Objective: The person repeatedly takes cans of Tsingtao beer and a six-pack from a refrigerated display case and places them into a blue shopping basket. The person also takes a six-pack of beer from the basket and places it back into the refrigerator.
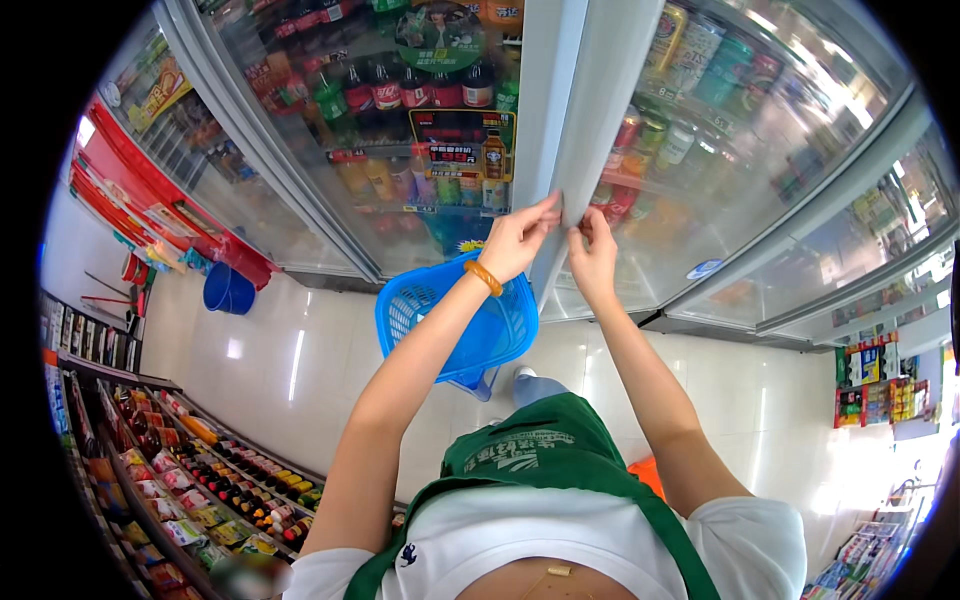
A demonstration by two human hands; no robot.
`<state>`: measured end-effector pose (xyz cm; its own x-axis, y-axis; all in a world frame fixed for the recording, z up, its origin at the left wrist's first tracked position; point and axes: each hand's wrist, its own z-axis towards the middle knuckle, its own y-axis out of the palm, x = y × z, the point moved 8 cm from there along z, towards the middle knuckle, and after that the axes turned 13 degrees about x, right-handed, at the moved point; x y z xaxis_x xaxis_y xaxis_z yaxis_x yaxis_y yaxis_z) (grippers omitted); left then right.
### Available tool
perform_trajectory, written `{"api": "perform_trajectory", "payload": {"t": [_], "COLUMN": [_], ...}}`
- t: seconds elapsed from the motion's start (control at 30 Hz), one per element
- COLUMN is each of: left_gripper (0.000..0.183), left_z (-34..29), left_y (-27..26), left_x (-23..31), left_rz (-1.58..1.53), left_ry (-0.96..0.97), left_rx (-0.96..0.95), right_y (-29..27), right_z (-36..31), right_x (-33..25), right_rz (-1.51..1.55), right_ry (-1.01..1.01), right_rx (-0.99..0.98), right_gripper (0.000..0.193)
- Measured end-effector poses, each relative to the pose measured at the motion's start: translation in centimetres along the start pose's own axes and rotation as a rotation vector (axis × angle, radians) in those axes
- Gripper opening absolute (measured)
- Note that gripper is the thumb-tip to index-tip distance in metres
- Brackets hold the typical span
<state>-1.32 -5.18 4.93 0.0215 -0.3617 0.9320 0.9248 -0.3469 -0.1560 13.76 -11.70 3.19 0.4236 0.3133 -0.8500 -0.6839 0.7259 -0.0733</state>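
Both hands are raised at the upright frame between two glass cooler doors. My left hand (pixel 520 240), with an amber-coloured bangle (pixel 484 277) on its wrist, has its fingertips drawn together by the pale edge of the cooler door (pixel 590 120). Just right of that edge is my right hand (pixel 594 258), fingers curled and thumb close to them. Whatever lies between the fingertips, if anything, is too small to make out. Below my left forearm stands a blue plastic basket (pixel 508 350), its slotted walls showing. Whether it touches the cooler cannot be told.
Bottled drinks (pixel 420 90) fill shelves behind the left glass door; cans and bottles (pixel 650 140) stand behind the right one. A dark blue bucket (pixel 229 288) is on the tiled floor (pixel 250 345). Shelves of packaged goods (pixel 215 470) line the lower left, and another rack (pixel 878 385) stands far right.
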Motion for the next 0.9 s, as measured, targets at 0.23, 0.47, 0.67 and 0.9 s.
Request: {"api": "perform_trajectory", "payload": {"t": [0.23, 0.47, 0.67, 0.9], "left_gripper": [0.051, 0.042, 0.04, 0.051], "left_z": [-7.1, -13.8, -18.6, -22.9], "left_y": [2.6, 7.8, 13.8, 22.7], "left_x": [6.0, 8.4, 12.6, 17.2], "left_rz": [0.003, -0.148, -0.203, -0.284], "left_ry": [0.204, 0.111, 0.154, 0.146], "left_rx": [0.011, -0.169, -0.423, -0.585], "right_y": [-8.9, -17.7, -22.6, -31.6], "right_z": [-8.8, -15.4, -19.2, -19.7], "right_x": [-2.8, -13.8, -24.2, -25.1], "right_rz": [0.073, -0.253, -0.521, -0.567], "right_ry": [0.197, -0.125, -0.558, -0.465], "right_rx": [0.124, 0.36, 0.27, 0.342], "right_gripper": [0.032, 0.05, 0.061, 0.05]}}
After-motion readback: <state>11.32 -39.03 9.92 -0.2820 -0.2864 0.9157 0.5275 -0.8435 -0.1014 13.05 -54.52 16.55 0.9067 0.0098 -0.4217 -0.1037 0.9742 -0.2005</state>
